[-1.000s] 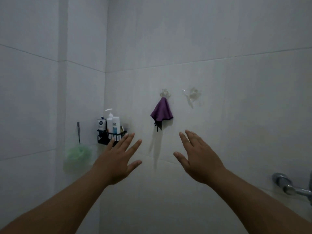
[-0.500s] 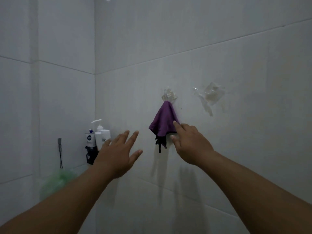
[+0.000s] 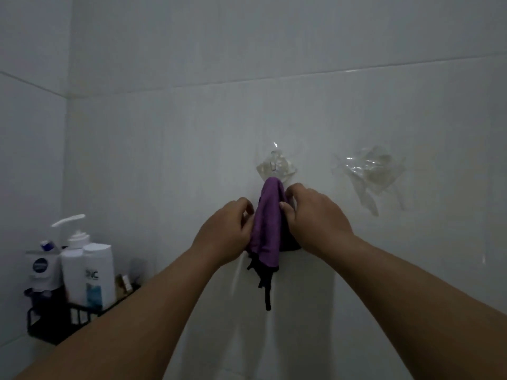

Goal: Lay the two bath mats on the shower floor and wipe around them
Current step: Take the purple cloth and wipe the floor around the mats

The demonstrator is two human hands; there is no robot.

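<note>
A purple cloth (image 3: 267, 223) with a dark frayed edge hangs from a clear adhesive hook (image 3: 275, 167) on the white tiled wall. My left hand (image 3: 225, 234) grips the cloth from its left side with curled fingers. My right hand (image 3: 315, 219) grips it from the right, thumb against the fabric near the top. Both arms reach up from the bottom of the view. No bath mats and no shower floor are in view.
A second clear hook (image 3: 365, 171), with nothing on it, sticks to the wall at the right. A black wire caddy (image 3: 52, 322) at the lower left corner holds white bottles (image 3: 82, 270). The left wall meets the back wall near the caddy.
The view has moved closer to the wall. My right hand went from touching the cloth to gripping it, and my left hand, open in the air before, has closed on its left side.
</note>
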